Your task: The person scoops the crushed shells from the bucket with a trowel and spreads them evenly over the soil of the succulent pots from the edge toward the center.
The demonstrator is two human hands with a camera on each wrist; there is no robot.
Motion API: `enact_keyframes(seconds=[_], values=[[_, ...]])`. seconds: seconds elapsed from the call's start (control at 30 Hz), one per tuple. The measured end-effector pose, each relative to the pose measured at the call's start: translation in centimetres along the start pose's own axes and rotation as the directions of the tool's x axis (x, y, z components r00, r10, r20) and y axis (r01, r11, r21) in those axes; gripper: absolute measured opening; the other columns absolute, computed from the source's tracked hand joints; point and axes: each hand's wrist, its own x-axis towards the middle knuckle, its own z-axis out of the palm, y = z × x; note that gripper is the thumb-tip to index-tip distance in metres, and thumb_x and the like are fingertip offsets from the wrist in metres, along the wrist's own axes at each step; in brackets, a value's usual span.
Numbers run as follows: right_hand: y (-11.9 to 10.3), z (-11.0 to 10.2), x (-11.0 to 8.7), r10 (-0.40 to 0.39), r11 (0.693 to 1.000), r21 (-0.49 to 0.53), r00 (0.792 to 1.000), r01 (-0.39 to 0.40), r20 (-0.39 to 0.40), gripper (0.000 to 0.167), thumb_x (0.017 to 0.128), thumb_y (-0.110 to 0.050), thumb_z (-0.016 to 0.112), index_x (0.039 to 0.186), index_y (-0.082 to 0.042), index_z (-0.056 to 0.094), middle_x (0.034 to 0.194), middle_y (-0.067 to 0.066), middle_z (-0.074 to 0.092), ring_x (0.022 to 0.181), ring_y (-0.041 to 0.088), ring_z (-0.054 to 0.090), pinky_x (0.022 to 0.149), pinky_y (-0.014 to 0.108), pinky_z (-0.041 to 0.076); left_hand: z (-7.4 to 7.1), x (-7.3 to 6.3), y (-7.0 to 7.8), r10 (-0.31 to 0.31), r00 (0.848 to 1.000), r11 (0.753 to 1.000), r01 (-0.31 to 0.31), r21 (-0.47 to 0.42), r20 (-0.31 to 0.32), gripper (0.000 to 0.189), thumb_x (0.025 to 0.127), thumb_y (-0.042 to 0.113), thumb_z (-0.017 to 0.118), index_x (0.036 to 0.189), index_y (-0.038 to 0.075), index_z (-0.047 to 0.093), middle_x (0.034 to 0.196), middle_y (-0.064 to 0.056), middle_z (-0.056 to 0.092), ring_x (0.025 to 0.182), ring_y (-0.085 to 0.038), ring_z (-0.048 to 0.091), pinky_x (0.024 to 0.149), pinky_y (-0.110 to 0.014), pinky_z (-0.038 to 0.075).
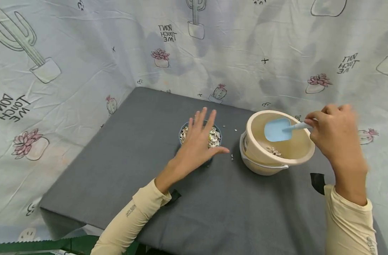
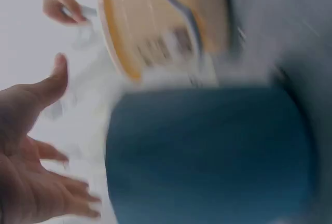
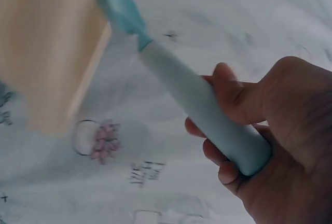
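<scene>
My right hand (image 1: 335, 132) grips a small light-blue scoop (image 1: 278, 130) by its pale handle (image 3: 199, 105), fingers and thumb wrapped round it. The scoop's blade hangs over the mouth of a cream bucket (image 1: 267, 170) and looks bare. At the bottom of the bucket lies a small heap of shell-like pieces (image 1: 273, 151). My left hand (image 1: 194, 143) is spread, fingers straight and holding nothing, above a dark blue tub (image 2: 207, 151). Whitish shell-like pieces (image 1: 214, 138) fill the tub near its rim, partly hidden by that hand.
A few loose pieces (image 1: 232, 157) lie on the grey cloth-covered table (image 1: 117, 159) between tub and bucket. The bucket's white handle (image 1: 284, 166) hangs down its side. A cactus-print curtain (image 1: 229, 53) stands behind the table and along its left side.
</scene>
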Motion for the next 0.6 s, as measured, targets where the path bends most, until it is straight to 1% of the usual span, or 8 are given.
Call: enact_keyframes(seconds=[0.07,0.13,0.2,0.27,0.33,0.43,0.5,0.6], values=[[0.5,1.1,-0.2,-0.041,0.998,-0.038,0.998,0.043,0.048,0.003,0.082,0.007,0.076,0.083,0.010,0.076,0.073,0.029,0.060,0.069,0.048,0.046,0.064,0.059,0.036,1.0,1.4,1.6,0.086,0.996,0.996,-0.086,-0.031,0.027,0.105,0.087,0.054,0.080,0.168,0.014,0.026,0.176,-0.017,0.017,0.164,-0.035,0.018,0.134,-0.052,0.016],[0.9,2.3,-0.3,-0.063,0.996,-0.057,0.994,0.068,0.091,0.003,0.080,0.007,0.076,0.082,0.009,0.075,0.072,0.028,0.059,0.068,0.049,0.046,0.061,0.060,0.037,2.3,2.7,3.0,0.144,0.986,0.989,-0.140,-0.048,0.081,0.095,0.091,0.056,0.076,0.165,0.013,0.034,0.174,-0.018,0.023,0.160,-0.033,0.031,0.131,-0.046,0.031],[1.0,3.5,-0.5,-0.072,0.995,-0.064,0.987,0.082,0.141,0.003,0.079,0.008,0.076,0.081,0.008,0.075,0.072,0.027,0.057,0.069,0.048,0.046,0.060,0.059,0.037,3.6,3.8,4.0,0.169,0.976,0.985,-0.163,-0.057,0.135,0.089,0.093,0.057,0.073,0.162,0.011,0.040,0.173,-0.019,0.026,0.154,-0.033,0.043,0.124,-0.043,0.043],[1.0,4.7,-0.6,-0.085,0.993,-0.063,0.977,0.099,0.193,0.004,0.079,0.008,0.077,0.080,0.008,0.074,0.072,0.027,0.058,0.069,0.048,0.047,0.060,0.058,0.038,4.6,4.5,4.6,0.172,0.971,0.985,-0.168,-0.039,0.165,0.084,0.094,0.058,0.072,0.157,0.009,0.048,0.171,-0.021,0.029,0.148,-0.034,0.052,0.115,-0.041,0.052],[0.9,5.7,-0.7,-0.103,0.991,-0.059,0.966,0.120,0.237,0.008,0.074,0.010,0.079,0.080,0.007,0.075,0.075,0.029,0.060,0.069,0.048,0.048,0.061,0.057,0.040,5.2,4.9,4.9,0.169,0.972,0.986,-0.167,-0.030,0.165,0.078,0.093,0.057,0.073,0.151,0.007,0.056,0.169,-0.021,0.034,0.142,-0.033,0.058,0.110,-0.040,0.055],[0.8,6.5,-0.6,-0.103,0.991,-0.052,0.956,0.122,0.274,0.013,0.068,0.013,0.080,0.078,0.006,0.076,0.076,0.032,0.063,0.066,0.048,0.050,0.065,0.056,0.041,5.5,5.2,5.1,0.179,0.973,0.984,-0.178,-0.018,0.149,0.070,0.093,0.056,0.074,0.143,0.007,0.064,0.166,-0.020,0.040,0.138,-0.030,0.062,0.108,-0.040,0.057],[0.8,6.8,-0.5,-0.077,0.994,-0.050,0.953,0.096,0.293,0.011,0.069,0.014,0.078,0.078,0.007,0.077,0.075,0.032,0.065,0.066,0.047,0.051,0.068,0.056,0.040,5.5,5.3,5.2,0.194,0.971,0.981,-0.194,-0.009,0.141,0.068,0.093,0.056,0.074,0.141,0.008,0.066,0.165,-0.020,0.042,0.136,-0.029,0.064,0.107,-0.041,0.057],[0.6,7.0,-0.3,-0.014,0.999,-0.031,0.944,0.026,0.329,0.003,0.078,0.009,0.075,0.076,0.008,0.077,0.072,0.029,0.067,0.066,0.043,0.055,0.070,0.056,0.037,5.5,5.4,5.3,0.207,0.968,0.977,-0.211,0.012,0.144,0.068,0.094,0.058,0.072,0.142,0.010,0.066,0.164,-0.020,0.044,0.136,-0.029,0.064,0.106,-0.041,0.058]])
